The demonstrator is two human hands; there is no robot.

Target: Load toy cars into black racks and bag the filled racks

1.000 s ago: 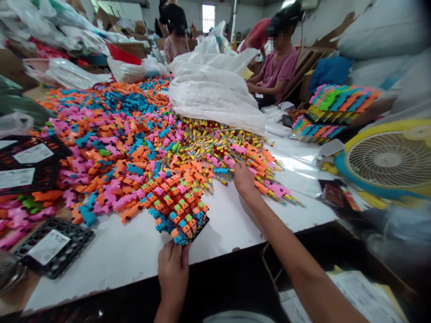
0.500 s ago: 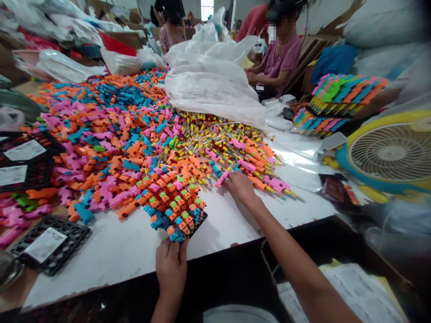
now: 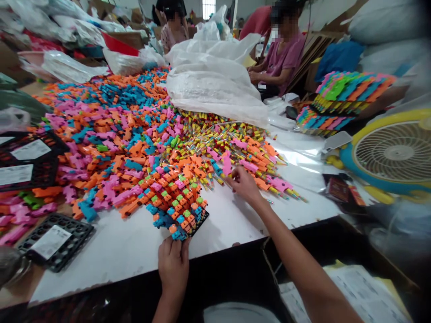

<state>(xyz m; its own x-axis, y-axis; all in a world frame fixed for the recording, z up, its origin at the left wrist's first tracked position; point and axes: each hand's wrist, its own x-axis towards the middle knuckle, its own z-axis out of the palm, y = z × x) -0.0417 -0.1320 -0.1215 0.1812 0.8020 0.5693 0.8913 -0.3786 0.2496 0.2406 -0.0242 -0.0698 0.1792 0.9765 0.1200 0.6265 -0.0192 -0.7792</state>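
Note:
My left hand (image 3: pixel 173 260) is closed at the near corner of a black tray (image 3: pixel 199 224), which is packed with upright toy-car pieces (image 3: pixel 171 202) in orange, blue, pink and green. The fingertips are partly hidden under the front pieces. To the right of the tray, my right hand (image 3: pixel 247 185) pinches a pink toy-car pencil topper (image 3: pixel 226 162) between thumb and fingers, tilted up over the white tabletop. Just beyond that hand lie pencils with orange and pink car toppers (image 3: pixel 259 157) and a pile of yellow-and-red pencil pieces (image 3: pixel 215 134).
A large heap of loose car toppers (image 3: pixel 107 130) covers the left of the table (image 3: pixel 111 251). Black trays with white labels (image 3: pixel 55 242) lie at left. A yellow-and-blue fan (image 3: pixel 397 152), a phone (image 3: pixel 336 142) and filled trays (image 3: pixel 353 92) stand at right. A co-worker (image 3: pixel 283 58) sits behind white bags (image 3: pixel 215 85).
My right hand has turned and lifted the pink topper from lying low to a tilted-up position. My left hand keeps its place at the tray. The view has shifted slightly.

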